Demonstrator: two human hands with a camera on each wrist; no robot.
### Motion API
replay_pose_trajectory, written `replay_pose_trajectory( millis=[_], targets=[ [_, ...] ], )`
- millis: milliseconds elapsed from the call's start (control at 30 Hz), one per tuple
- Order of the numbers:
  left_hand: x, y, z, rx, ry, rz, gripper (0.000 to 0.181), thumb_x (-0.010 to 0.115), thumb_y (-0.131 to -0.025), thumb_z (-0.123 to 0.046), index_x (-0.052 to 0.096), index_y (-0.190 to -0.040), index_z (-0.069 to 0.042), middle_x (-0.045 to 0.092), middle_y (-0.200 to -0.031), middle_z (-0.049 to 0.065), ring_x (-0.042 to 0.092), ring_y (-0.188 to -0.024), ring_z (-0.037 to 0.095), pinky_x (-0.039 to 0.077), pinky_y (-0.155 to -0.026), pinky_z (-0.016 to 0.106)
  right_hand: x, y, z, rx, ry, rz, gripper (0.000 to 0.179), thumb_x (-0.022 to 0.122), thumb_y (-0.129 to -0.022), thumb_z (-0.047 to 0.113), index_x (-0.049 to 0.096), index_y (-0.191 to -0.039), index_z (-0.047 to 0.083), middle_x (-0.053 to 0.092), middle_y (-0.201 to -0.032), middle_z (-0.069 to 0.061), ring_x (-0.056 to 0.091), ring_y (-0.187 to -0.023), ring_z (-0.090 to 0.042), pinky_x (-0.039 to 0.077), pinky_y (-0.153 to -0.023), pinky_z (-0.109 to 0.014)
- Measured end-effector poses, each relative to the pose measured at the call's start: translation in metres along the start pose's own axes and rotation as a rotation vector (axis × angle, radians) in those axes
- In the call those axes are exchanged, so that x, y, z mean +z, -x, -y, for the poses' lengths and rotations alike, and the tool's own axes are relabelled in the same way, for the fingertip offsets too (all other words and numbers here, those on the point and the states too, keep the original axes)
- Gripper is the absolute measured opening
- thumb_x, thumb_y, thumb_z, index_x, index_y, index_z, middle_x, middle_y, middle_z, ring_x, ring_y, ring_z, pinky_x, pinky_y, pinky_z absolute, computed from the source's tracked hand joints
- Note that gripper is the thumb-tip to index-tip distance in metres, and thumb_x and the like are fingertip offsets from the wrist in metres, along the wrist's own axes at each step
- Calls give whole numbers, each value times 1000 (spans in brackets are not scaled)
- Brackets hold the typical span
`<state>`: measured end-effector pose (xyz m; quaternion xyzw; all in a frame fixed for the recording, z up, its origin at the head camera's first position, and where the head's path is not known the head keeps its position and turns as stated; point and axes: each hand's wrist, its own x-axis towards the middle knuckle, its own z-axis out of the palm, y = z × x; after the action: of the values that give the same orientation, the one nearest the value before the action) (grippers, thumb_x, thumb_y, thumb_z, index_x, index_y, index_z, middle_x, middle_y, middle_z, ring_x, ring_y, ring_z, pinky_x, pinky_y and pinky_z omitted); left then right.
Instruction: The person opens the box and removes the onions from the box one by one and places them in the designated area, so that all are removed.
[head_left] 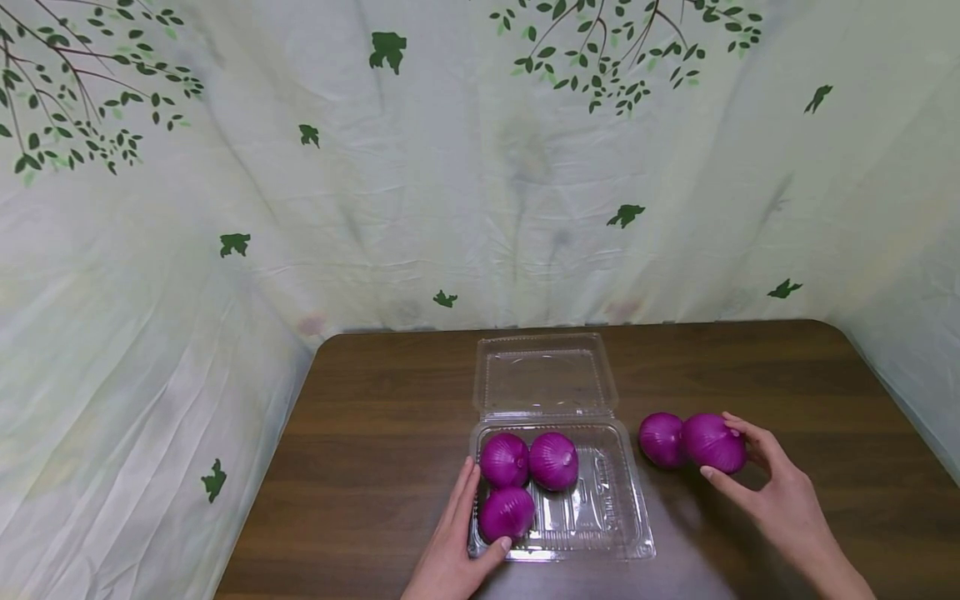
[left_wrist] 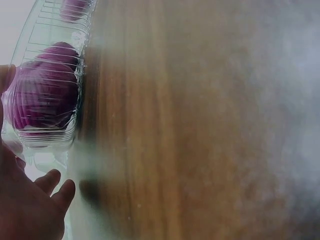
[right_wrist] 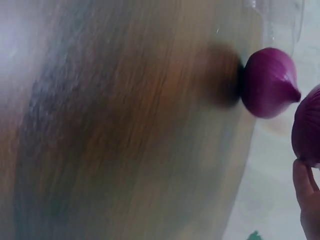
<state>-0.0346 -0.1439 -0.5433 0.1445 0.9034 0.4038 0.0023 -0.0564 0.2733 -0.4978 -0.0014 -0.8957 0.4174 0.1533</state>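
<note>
A clear plastic clamshell container (head_left: 600, 542) lies with its lid (head_left: 546, 377) folded back. Three purple onions sit in it: one back left (head_left: 504, 460), one beside it to the right (head_left: 553, 462), one front left (head_left: 507, 513). My left hand (head_left: 459, 537) rests against the container's front left corner, fingers stretched along the left side, thumb by the front rim. At the right, my right hand (head_left: 776, 492) pinches a purple onion (head_left: 714, 443) between thumb and fingers, held above the table. Another onion (right_wrist: 270, 83) stands on the table just beyond it.
The brown wooden table (head_left: 360, 467) has rounded far corners. Pale cloth (head_left: 450, 183) printed with green leaves hangs behind it and at both sides. In the right wrist view, a bit of clear plastic (right_wrist: 280, 22) shows past the standing onion.
</note>
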Motion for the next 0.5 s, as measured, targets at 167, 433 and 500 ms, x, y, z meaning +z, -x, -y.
replay_pose_trajectory(
  millis=[167, 433, 500],
  targets=[
    [-1, 1, -2, -24, 0, 12, 95, 71, -86, -51, 16, -159, -23, 9, -165, -7, 24, -145, 27, 35, -106, 58, -4, -5, -10, 45, 27, 20, 70, 83, -81, 24, 48, -141, 15, 57, -132, -11, 49, -97, 15, 43, -73, -10],
    [-2, 0, -3, -40, 6, 20, 97, 73, -85, -49, 15, -159, -25, 7, -164, -9, 22, -146, 23, 34, -107, 58, -9, -11, -27, 96, 71, 49, 69, 81, -82, 31, 48, -138, 9, 58, -124, -18, 47, -91, 15, 43, -67, -10],
    [-2, 0, -3, -38, 3, 17, 97, 73, -85, -49, 15, -159, -25, 8, -164, -9, 22, -146, 23, 34, -107, 58, -9, -13, -30, 114, 92, 66, 70, 81, -82, 34, 47, -138, 8, 58, -123, -20, 55, -93, 3, 42, -66, -12]
  ],
)
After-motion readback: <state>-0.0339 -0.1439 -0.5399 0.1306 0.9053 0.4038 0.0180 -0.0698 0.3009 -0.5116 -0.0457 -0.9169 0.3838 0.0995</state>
